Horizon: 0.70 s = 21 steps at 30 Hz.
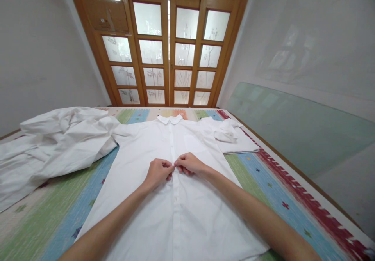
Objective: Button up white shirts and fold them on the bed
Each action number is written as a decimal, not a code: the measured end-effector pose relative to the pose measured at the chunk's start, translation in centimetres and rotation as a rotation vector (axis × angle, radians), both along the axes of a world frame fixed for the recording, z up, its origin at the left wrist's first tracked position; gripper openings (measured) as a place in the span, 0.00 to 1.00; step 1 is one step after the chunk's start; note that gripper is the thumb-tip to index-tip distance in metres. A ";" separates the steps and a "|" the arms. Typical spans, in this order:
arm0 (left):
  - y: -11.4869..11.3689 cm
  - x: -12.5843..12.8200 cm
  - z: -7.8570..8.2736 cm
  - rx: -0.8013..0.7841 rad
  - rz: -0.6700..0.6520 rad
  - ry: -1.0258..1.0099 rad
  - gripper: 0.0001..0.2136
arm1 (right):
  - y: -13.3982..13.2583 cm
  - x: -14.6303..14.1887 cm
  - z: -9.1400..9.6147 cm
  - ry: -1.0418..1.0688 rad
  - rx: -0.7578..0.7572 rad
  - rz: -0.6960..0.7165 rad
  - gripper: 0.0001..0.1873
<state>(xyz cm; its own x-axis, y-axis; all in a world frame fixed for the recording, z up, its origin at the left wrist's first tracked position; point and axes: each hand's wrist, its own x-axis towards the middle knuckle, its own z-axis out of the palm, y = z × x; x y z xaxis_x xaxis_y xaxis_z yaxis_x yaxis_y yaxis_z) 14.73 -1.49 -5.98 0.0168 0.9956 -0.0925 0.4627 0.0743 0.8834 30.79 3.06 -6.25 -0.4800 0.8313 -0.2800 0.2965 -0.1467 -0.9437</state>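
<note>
A white collared shirt [140, 148] lies spread front up, its collar at the far end and its button placket running down the middle. My left hand [160, 170] pinches the placket from the left, fingers closed on the cloth. From the right, my right hand [190, 164] pinches the same spot with thumb and forefinger, the fingertips of both hands nearly touching. A button at that spot is hidden or too small to make out. Below the hands the placket edge continues toward me.
Rumpled white cloth [58, 140] lies at the left. A folded white garment [237, 142] sits by the shirt's right sleeve. Underneath is a striped, patterned bed cover [281, 198]. A pale green panel [299, 124] lines the right wall; wooden glass-paned doors [169, 58] stand beyond.
</note>
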 end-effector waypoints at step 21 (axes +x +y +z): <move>0.1 -0.2 -0.8 0.133 -0.033 -0.023 0.11 | -0.6 -0.6 -0.3 -0.118 0.053 -0.060 0.07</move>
<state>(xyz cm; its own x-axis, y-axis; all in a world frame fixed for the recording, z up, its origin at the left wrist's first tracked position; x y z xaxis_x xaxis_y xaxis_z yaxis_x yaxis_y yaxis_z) 14.53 -1.43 -6.73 0.0504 0.9979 0.0414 0.4424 -0.0595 0.8949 30.24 2.49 -6.53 -0.3950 0.8729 -0.2864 0.3981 -0.1183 -0.9097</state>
